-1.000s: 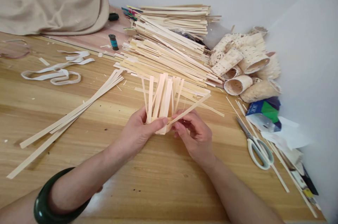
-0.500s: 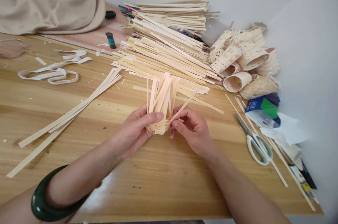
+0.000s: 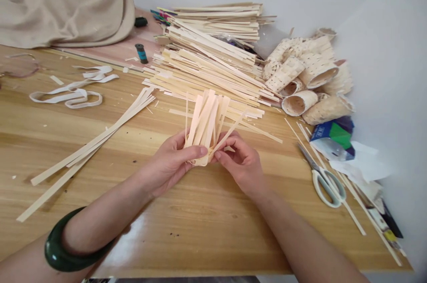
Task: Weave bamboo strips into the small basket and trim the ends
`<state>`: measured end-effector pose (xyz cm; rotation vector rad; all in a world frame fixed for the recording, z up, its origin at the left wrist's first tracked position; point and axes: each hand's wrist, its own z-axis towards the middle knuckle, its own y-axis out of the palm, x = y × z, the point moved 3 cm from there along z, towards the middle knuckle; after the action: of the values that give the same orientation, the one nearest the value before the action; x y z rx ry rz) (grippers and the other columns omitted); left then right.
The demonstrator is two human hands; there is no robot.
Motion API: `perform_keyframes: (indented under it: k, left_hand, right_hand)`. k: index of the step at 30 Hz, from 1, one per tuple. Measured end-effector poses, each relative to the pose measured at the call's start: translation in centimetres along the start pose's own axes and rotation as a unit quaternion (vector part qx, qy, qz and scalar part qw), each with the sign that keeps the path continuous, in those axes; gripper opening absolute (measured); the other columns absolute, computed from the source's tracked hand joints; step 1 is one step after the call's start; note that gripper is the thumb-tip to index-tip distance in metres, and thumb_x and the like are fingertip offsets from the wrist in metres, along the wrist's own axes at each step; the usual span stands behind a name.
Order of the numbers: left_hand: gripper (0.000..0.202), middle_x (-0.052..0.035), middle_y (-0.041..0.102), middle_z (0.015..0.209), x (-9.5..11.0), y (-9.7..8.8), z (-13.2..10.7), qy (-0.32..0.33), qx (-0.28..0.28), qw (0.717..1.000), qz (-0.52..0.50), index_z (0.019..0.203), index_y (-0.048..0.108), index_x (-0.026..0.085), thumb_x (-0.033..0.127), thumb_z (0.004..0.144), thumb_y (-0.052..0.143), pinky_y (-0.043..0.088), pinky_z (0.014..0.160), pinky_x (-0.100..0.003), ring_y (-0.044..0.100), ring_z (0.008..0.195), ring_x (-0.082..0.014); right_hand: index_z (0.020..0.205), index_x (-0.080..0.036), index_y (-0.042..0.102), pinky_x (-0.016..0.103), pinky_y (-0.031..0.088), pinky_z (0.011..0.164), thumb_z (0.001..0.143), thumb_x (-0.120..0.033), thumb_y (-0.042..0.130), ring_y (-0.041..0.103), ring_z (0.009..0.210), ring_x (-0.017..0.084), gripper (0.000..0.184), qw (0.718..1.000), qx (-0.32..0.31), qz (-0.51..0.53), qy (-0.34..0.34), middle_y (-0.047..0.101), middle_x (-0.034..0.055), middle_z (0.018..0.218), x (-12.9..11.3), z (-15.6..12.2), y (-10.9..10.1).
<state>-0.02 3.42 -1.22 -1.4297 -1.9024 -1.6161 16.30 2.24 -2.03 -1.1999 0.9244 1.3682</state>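
Bare tabletop [image 3: 207, 225] runs open along the near edge. The strip bundle [image 3: 207, 118] stands mid-table; a strip pile [image 3: 213, 56] blocks the far edge. In the far right corner woven baskets [image 3: 313, 82] crowd together, scissors [image 3: 325, 180] and what may be paper litter [image 3: 363, 169] line the right edge, and long strips [image 3: 90, 145] slant across the left.

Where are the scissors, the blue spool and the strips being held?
scissors [image 3: 313, 171], head view, at the pivot.
blue spool [image 3: 141, 53], head view, on its side wall.
held strips [image 3: 204, 116], head view, on the upright middle strips.

light wood-grain table [image 3: 207, 212], reddish board [image 3: 116, 49] at its back edge, plain white walls [image 3: 383, 29] meeting in right corner, soft even daylight
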Motion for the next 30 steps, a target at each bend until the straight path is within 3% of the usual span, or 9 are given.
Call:
perform_keyframes:
  k: [3,6,12,15,17,20,23,27,30]
  left_hand:
    - [0.049,-0.0119,0.081,0.106,-0.2,-0.2,0.1,-0.002,0.021,1.000,0.003,0.108,0.073,0.011,0.012,0.061,0.085,0.062,0.086,-0.038,0.076,0.100,-0.0299]
    - [0.046,-0.0125,0.081,0.103,-0.4,-0.2,0.1,-0.011,0.013,1.000,0.007,0.106,0.074,0.010,0.014,0.062,0.086,0.063,0.090,-0.041,0.077,0.100,-0.0309]
    - [0.026,-0.0090,0.081,0.095,-0.1,0.0,-0.1,-0.030,-0.005,0.999,-0.021,0.097,0.076,0.013,0.017,0.071,0.082,0.066,0.077,-0.031,0.076,0.091,-0.0245]
    - [0.026,-0.0065,0.081,0.096,0.1,-0.1,-0.1,-0.015,-0.011,1.000,-0.024,0.098,0.078,0.015,0.019,0.072,0.083,0.067,0.077,-0.030,0.076,0.088,-0.0219]
    - [0.026,-0.0052,0.081,0.098,0.2,-0.3,0.0,0.000,-0.008,1.000,-0.017,0.097,0.079,0.016,0.020,0.072,0.085,0.067,0.081,-0.033,0.076,0.088,-0.0216]
    - [0.025,-0.0053,0.081,0.096,0.0,-0.4,0.2,0.003,-0.005,1.000,0.002,0.095,0.079,0.017,0.022,0.071,0.086,0.066,0.084,-0.035,0.076,0.092,-0.0239]
    - [0.029,-0.0060,0.081,0.095,-0.2,-0.3,0.1,0.005,0.003,1.000,0.025,0.093,0.079,0.017,0.024,0.066,0.089,0.065,0.086,-0.037,0.076,0.099,-0.0281]
    - [0.038,-0.0110,0.081,0.109,-0.4,-0.2,0.0,0.014,-0.006,0.998,0.060,0.104,0.078,0.019,0.038,0.072,0.086,0.064,0.089,-0.043,0.074,0.110,-0.0350]
    - [0.048,-0.0110,0.073,0.130,0.2,-0.8,-0.2,0.122,0.022,0.977,0.173,0.126,0.072,0.024,0.046,0.084,0.078,0.061,0.098,-0.047,0.065,0.127,-0.0358]
  right_hand:
    - [0.093,-0.022,0.072,0.032,0.067,0.071,0.095,-0.032,0.069,0.068,0.080,0.014,0.010,0.999,0.030,0.003,-0.041,0.062,0.0045,0.105,-0.2,-0.2,0.2]
    - [0.089,-0.021,0.070,0.030,0.067,0.069,0.094,-0.032,0.071,0.069,0.074,0.012,0.011,0.998,0.034,0.051,-0.006,0.063,0.0024,0.099,0.0,-0.1,0.2]
    - [0.078,-0.021,0.063,0.031,0.064,0.070,0.087,-0.037,0.078,0.067,0.078,0.014,0.023,0.997,0.002,0.035,0.064,0.066,0.0015,0.090,0.7,0.4,-0.3]
    - [0.089,-0.022,0.068,0.032,0.063,0.078,0.086,-0.040,0.079,0.067,0.085,0.016,0.021,0.995,0.032,0.048,0.079,0.071,0.0024,0.094,0.8,0.5,-0.8]
    - [0.106,-0.024,0.070,0.035,0.063,0.085,0.086,-0.046,0.078,0.070,0.097,0.019,0.030,0.990,0.036,0.098,0.095,0.075,0.0045,0.107,0.7,0.6,-0.8]
    - [0.123,-0.028,0.071,0.042,0.060,0.101,0.081,-0.052,0.082,0.069,0.117,0.025,0.050,0.983,-0.009,0.127,0.135,0.075,0.0056,0.127,0.5,0.4,-0.2]
    - [0.124,-0.030,0.074,0.045,0.056,0.109,0.082,-0.049,0.083,0.068,0.125,0.027,0.048,0.975,-0.043,0.144,0.165,0.075,0.0020,0.132,0.4,0.1,0.9]
    - [0.115,-0.030,0.077,0.046,0.062,0.100,0.077,-0.043,0.087,0.073,0.118,0.027,0.041,0.965,0.002,0.192,0.181,0.079,0.0004,0.122,0.7,-0.1,1.3]
    - [0.109,-0.029,0.079,0.043,0.061,0.102,0.073,-0.040,0.090,0.073,0.114,0.025,0.040,0.966,0.082,0.187,0.159,0.081,0.0006,0.117,0.9,0.3,0.5]
